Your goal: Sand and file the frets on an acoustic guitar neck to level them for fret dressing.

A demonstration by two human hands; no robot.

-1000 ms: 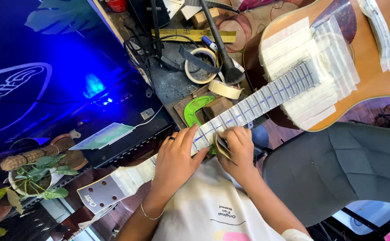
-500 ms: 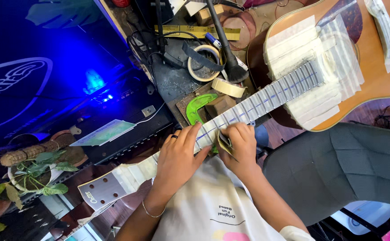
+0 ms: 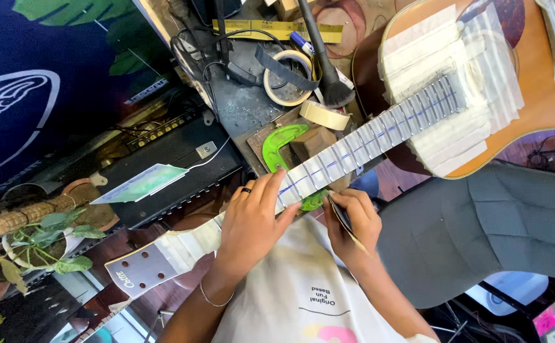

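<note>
Left hand (image 3: pixel 255 219) lies flat over the neck of the orange-brown acoustic guitar (image 3: pixel 531 95), fingers spread wide and pressing the fretboard just below centre frame, a dark ring on one finger and a thin bracelet at the wrist. Right hand (image 3: pixel 352 222), just beside it, is closed around a thin flat dark tool (image 3: pixel 342 219), its tip meeting the neck's edge.

The guitar runs diagonally from the upper right corner down to its pale headstock (image 3: pixel 141 270) at lower left. The neck (image 3: pixel 366 143) is wrapped in cream masking tape with the frets showing between strips, and a blue line runs along it; taped patches cover the body around the soundhole.

Counting now: two rolls of tape at top centre, one larger (image 3: pixel 288 77), one smaller (image 3: pixel 325 115), plus one green curved neck rest (image 3: pixel 280 143) under the neck and one black amplifier (image 3: pixel 169 159) at left. One potted green plant (image 3: pixel 42 244) sits at lower left.

Against half a second ago, the left hand has slid slightly along the neck; the right hand stays at the same spot with its tool.
</note>
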